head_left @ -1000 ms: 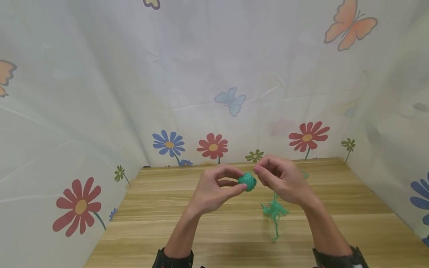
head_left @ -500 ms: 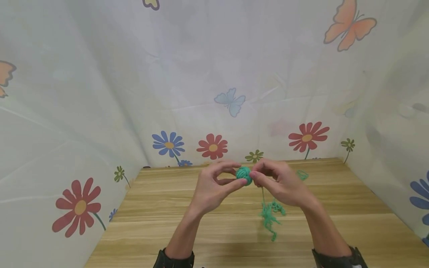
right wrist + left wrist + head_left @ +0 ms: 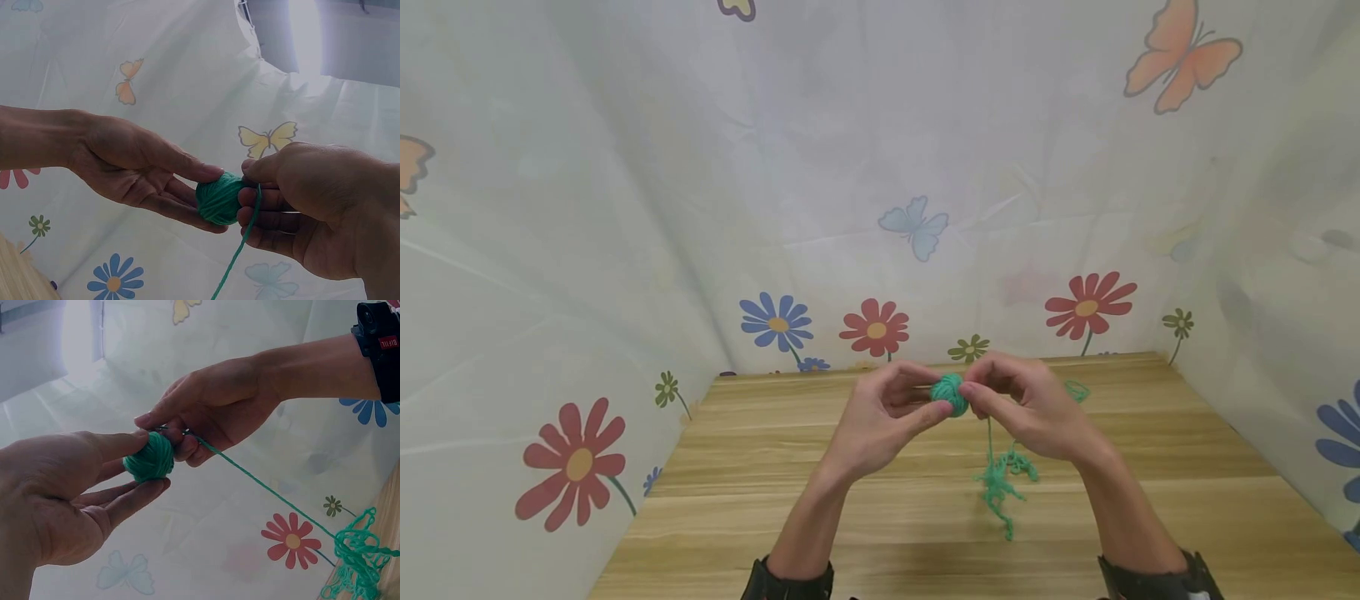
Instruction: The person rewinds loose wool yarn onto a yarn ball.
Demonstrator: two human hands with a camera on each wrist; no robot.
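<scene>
A small ball of green yarn (image 3: 950, 394) is held above the table between the thumb and fingers of my left hand (image 3: 880, 421). My right hand (image 3: 1033, 408) pinches the yarn strand (image 3: 240, 244) close against the ball's right side. In the left wrist view the strand runs from the right hand's fingers down to a loose tangle of yarn (image 3: 357, 559). The head view shows that yarn tangle (image 3: 997, 482) below the right hand. Part of the ball is covered by fingers in each view.
The wooden table (image 3: 760, 467) extends under both arms. A small loop of green yarn (image 3: 1077, 391) lies toward its back right. A pale curtain (image 3: 820, 167) printed with flowers and butterflies surrounds the back and sides.
My right hand has come left from a short distance away up to the ball. The hanging tangle has swung a little left, and the back-right loop shows more fully.
</scene>
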